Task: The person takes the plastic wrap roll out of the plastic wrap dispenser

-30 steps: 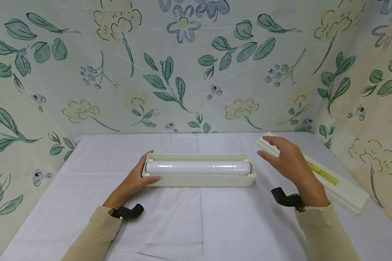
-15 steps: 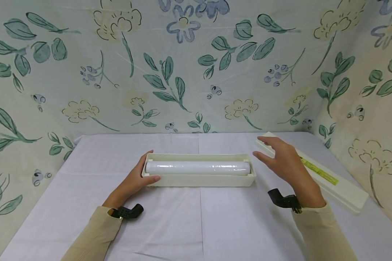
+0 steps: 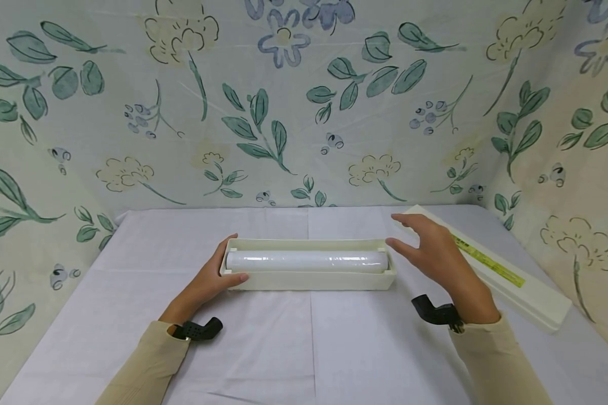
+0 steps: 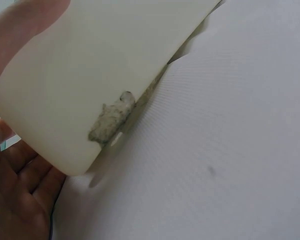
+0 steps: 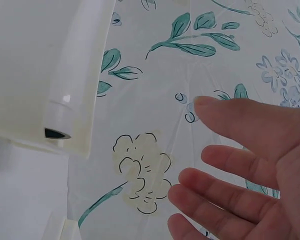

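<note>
"Where are the hands?"
"The left hand (image 3: 214, 275) grips the left end of a box (image 3: 309, 281) mid-scene, a roll (image 3: 306, 261) inside; the right hand (image 3: 433, 247) hovers empty, fingers (image 5: 225, 190) parted, near the right end."
"The risk?"
"A stray knock there could swing the box, held only at its left."
"And the wrist views?"
"The left shows a grey patch (image 4: 112, 120) on the box that the head view misses."

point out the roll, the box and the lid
roll (image 3: 307, 261), head view: middle of its shiny side
box (image 3: 314, 281), head view: middle of its near wall
lid (image 3: 501, 269), head view: about the middle of its upward face
</note>
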